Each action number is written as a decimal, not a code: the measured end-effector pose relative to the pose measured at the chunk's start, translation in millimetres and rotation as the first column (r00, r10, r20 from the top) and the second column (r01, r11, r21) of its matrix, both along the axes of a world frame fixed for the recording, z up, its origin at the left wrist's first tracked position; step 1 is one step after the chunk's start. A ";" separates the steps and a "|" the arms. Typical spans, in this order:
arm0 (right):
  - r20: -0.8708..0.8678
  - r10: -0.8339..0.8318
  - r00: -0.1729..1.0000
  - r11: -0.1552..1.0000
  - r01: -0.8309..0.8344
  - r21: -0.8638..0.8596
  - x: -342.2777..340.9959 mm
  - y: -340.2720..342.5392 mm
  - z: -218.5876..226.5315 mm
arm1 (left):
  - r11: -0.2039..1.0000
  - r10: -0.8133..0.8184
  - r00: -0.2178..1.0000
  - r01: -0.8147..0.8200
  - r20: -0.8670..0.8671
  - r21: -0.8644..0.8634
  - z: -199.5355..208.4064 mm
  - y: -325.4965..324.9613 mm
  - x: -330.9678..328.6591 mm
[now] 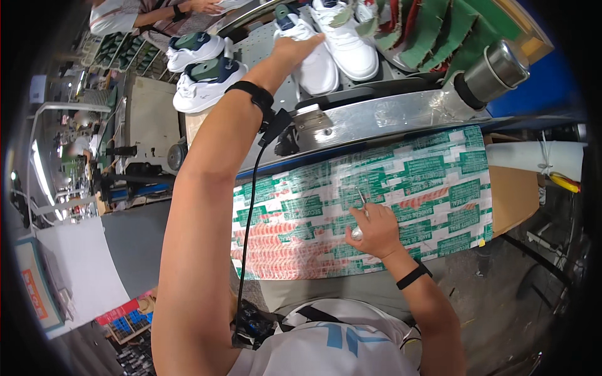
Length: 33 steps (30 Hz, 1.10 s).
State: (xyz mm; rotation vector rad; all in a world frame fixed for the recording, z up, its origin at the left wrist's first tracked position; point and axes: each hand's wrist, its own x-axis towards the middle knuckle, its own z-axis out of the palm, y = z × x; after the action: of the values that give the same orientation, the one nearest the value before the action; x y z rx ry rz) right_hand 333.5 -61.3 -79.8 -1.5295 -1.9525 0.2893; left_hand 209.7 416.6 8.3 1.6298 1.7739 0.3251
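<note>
My left hand (297, 51) reaches far forward, its fingers closed over the upper of a white sneaker (318, 74) with a dark green lining. A second white sneaker (356, 55) stands close on its right. Nearer to me, my right hand (379, 233) is wrapped round a small pointed metal tool (362, 195). Its thin tip sticks out past the fingers and a silvery end shows under them; the exact kind is hard to tell. That hand is above a carton (301, 250) covered in green, white and red printed tape.
Two more white sneakers (207, 94) stand left of my left forearm. A metal rail (389, 119) with a steel cylinder (506, 66) runs in front of the shoes. Green pieces (433, 31) stand at the far right. A black cable (252, 207) hangs by my left arm. Another person's arm (157, 15) shows at the top left.
</note>
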 end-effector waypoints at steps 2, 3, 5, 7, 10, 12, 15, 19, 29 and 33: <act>0.029 -0.013 0.999 1.000 0.012 0.018 5.6 -0.2 -0.8 | 0.999 -0.046 0.991 0.044 0.122 0.019 -6.5 -10.6 12.3; 0.037 -0.036 0.999 0.999 0.036 0.014 6.4 0.2 -1.4 | 0.997 -0.062 0.971 0.051 0.232 0.052 -3.7 -12.5 15.7; 0.000 -0.008 1.000 1.000 0.008 0.007 4.6 -0.8 -2.3 | 0.998 -0.003 0.978 0.016 0.206 -0.063 -4.4 -6.4 1.2; -0.012 -0.006 1.000 1.000 0.005 -0.006 1.7 -2.0 -3.4 | 0.986 0.166 0.842 -0.141 0.513 -0.088 -8.4 -12.2 -18.3; -0.018 -0.015 1.000 1.000 0.015 -0.005 6.3 -1.8 -3.2 | 0.985 0.174 0.600 -0.091 0.781 -0.149 13.7 -27.7 -43.9; -0.015 -0.015 1.000 1.000 0.015 0.007 4.2 -6.3 -0.2 | 0.987 0.159 0.646 -0.098 0.747 -0.126 25.3 -32.9 -62.3; 0.005 -0.028 1.000 1.000 0.028 0.005 5.6 -4.8 -3.9 | 0.983 0.051 0.720 -0.157 0.692 0.091 52.4 -68.1 -74.6; 0.000 -0.002 1.000 1.000 0.002 0.017 3.2 -2.5 -2.8 | 0.966 0.016 0.460 -0.236 0.888 0.105 116.7 -97.9 -113.3; -0.016 -0.025 1.000 0.997 0.026 0.068 3.9 -10.0 -2.5 | 0.956 0.126 0.900 -0.223 0.417 0.193 80.5 -395.0 -187.4; -0.010 0.011 1.000 1.000 -0.011 0.022 -0.8 -10.2 2.6 | 0.964 0.146 0.968 -0.186 0.204 0.192 -1.3 -497.4 -170.4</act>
State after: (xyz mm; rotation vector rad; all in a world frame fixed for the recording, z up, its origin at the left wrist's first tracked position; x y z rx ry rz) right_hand 332.7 -71.5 -77.2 -1.5012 -1.9501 0.2795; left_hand 39.3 -80.8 7.1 1.5349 1.7818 0.7437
